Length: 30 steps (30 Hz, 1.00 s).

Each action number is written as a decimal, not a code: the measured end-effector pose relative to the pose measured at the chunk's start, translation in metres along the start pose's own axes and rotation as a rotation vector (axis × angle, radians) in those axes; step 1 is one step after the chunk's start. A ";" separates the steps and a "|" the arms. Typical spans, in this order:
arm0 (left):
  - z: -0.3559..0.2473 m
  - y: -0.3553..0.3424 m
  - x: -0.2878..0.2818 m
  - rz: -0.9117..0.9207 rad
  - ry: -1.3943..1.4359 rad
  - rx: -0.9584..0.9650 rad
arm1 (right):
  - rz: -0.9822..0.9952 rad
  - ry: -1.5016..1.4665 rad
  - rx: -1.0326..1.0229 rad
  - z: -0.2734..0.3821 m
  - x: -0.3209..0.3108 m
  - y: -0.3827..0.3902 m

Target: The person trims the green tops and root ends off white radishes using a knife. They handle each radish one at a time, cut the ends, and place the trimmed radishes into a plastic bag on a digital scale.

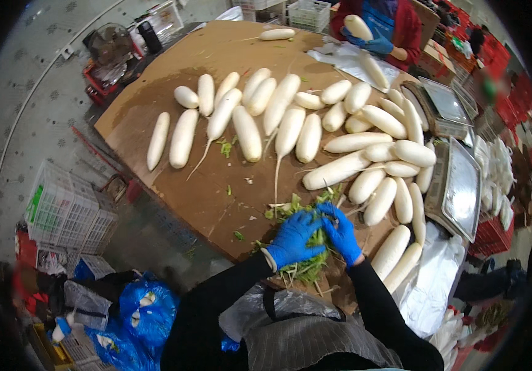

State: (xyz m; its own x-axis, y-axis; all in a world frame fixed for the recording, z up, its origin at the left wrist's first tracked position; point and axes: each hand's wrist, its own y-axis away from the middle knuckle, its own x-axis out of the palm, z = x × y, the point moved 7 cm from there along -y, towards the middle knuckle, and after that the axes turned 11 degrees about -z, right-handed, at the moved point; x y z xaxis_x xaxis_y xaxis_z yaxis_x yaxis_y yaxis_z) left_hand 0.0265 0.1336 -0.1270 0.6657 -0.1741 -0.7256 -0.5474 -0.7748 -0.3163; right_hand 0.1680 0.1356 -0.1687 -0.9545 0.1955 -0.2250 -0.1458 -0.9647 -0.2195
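Note:
My left hand point(295, 238), in a blue glove, is cupped palm-down over a heap of cut radish greens point(306, 269), its fingers closed over the leaves. Beside it, almost touching, my right hand point(340, 232), also blue-gloved, has its fingers curled at the heap's far side. A thin dark sliver shows near its fingertips; I cannot make out what it is. The heap lies at the near edge of a brown-covered table point(198, 198). White radishes point(337, 170) lie just beyond my hands, and two more radishes point(391, 252) rest right of my right forearm.
Several radishes point(247, 133) lie in rows across the table. Two scales point(457, 179) stand along the right edge, above a plastic sheet point(430, 278). Across the table, a co-worker's gloved hands point(377, 44) hold a radish. White crates point(62, 204) and blue bags point(145, 309) sit on the left floor.

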 end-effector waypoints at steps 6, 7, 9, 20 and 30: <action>0.022 -0.013 -0.054 0.341 0.622 -0.214 | -0.042 -0.146 0.391 0.018 -0.020 0.066; 0.043 -0.021 -0.068 0.274 0.688 -0.375 | -0.102 -0.095 0.349 0.018 -0.026 0.070; 0.095 -0.036 -0.101 0.014 0.685 -0.618 | -0.225 0.008 0.273 0.019 -0.040 0.082; 0.347 0.031 -0.262 -0.614 -0.621 -1.039 | -0.346 -0.039 0.449 0.013 -0.057 0.098; 0.192 0.059 -0.131 -0.530 2.034 -0.631 | -0.458 0.008 0.274 0.068 -0.077 0.048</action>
State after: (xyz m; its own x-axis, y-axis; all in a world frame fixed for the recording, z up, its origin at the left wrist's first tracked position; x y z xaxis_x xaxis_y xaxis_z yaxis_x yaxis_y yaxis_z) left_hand -0.1907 0.2272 -0.1678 0.3626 0.1676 0.9167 -0.2772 -0.9197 0.2779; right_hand 0.2171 0.0617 -0.0972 -0.7754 0.6075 -0.1721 -0.6105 -0.7910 -0.0415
